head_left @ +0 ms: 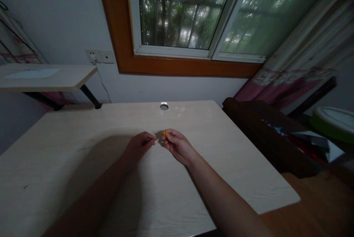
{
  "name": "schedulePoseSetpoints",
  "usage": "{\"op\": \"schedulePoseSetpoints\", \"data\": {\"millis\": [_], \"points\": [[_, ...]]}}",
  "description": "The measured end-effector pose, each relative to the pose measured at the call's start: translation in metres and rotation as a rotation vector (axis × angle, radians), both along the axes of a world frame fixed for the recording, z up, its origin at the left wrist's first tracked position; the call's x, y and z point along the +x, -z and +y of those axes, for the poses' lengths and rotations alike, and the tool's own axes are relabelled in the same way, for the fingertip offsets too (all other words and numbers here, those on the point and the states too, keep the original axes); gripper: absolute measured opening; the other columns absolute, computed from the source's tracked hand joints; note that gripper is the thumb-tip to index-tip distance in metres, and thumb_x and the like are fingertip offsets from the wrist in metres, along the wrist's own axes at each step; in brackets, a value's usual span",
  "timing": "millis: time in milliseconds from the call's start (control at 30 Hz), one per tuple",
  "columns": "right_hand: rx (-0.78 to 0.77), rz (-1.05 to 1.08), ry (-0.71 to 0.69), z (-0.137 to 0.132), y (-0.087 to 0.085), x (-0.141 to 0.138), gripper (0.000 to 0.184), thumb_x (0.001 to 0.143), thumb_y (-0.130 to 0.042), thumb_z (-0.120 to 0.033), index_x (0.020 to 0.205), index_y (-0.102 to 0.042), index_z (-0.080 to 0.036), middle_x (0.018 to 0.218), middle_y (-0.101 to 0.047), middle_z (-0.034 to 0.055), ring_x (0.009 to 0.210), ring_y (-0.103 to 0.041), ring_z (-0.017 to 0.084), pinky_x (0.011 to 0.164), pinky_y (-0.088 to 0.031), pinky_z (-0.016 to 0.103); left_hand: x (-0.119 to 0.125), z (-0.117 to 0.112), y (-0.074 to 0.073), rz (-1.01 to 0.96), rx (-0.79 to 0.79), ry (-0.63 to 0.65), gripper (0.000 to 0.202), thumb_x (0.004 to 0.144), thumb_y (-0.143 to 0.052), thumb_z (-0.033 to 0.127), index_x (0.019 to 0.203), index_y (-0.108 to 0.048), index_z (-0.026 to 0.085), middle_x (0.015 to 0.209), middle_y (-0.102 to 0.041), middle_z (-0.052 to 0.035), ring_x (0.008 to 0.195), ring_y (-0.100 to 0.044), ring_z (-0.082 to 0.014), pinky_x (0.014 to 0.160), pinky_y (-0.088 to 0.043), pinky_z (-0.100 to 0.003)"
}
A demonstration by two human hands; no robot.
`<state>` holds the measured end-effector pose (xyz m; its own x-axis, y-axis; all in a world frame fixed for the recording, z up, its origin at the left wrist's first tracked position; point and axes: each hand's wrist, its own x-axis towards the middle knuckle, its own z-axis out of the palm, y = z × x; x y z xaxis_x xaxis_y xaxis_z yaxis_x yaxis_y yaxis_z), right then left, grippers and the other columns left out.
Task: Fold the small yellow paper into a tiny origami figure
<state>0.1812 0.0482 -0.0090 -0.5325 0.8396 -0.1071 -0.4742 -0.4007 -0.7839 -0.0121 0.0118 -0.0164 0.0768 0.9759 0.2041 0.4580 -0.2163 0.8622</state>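
Observation:
Between the thumb and fingers of my right hand is a small yellow object, too small for its kind to show. Close by on the left, my left hand has its fingers curled and pinched together. Whatever it may hold at the fingertips is hidden or too small to make out. A narrow gap separates the two hands. Both are over the pale wood-grain table, a little in front of its round cable hole.
A raised shelf on dark legs stands at the back left. Behind the table are a wall socket and a window with an orange-brown frame. Dark furniture bearing papers and a green-rimmed round item adjoins the right side.

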Motion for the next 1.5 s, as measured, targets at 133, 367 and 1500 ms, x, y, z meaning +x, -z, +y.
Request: {"op": "schedulePoseSetpoints", "data": {"millis": [133,367,1500], "points": [[0.021,-0.041,0.005,-0.001,0.000,-0.001,0.027,0.071,-0.081,-0.035,0.087,-0.067,-0.018,0.080,-0.067,0.0014,0.062,-0.056,0.009,0.065,-0.049,0.023,-0.001,0.000,-0.001,0.040,0.055,0.006,0.013,0.083,-0.059,0.026,0.089,-0.070,0.022,0.083,-0.071,-0.0020,0.076,-0.066,-0.0162,0.069,-0.051,-0.026],[0.092,-0.116,0.030,-0.002,0.002,-0.004,0.027,0.070,-0.080,-0.036,0.087,-0.069,-0.018,0.084,-0.069,0.0023,0.063,-0.057,0.009,0.065,-0.049,0.023,0.003,-0.008,-0.009,-0.009,0.145,0.000,0.013,0.087,-0.058,0.027,0.093,-0.068,0.021,0.092,-0.069,-0.0038,0.084,-0.066,-0.0156,0.074,-0.053,-0.025],[0.888,-0.539,0.330,-0.014,-0.003,-0.006,0.016,0.090,-0.060,-0.026,0.096,-0.074,-0.023,0.093,-0.069,0.0045,0.067,-0.064,0.012,0.063,-0.051,0.026,0.001,-0.016,-0.010,0.186,0.539,-0.072,0.006,0.090,-0.058,0.016,0.089,-0.064,0.018,0.086,-0.066,-0.0037,0.080,-0.063,-0.0126,0.075,-0.051,-0.023]]}}
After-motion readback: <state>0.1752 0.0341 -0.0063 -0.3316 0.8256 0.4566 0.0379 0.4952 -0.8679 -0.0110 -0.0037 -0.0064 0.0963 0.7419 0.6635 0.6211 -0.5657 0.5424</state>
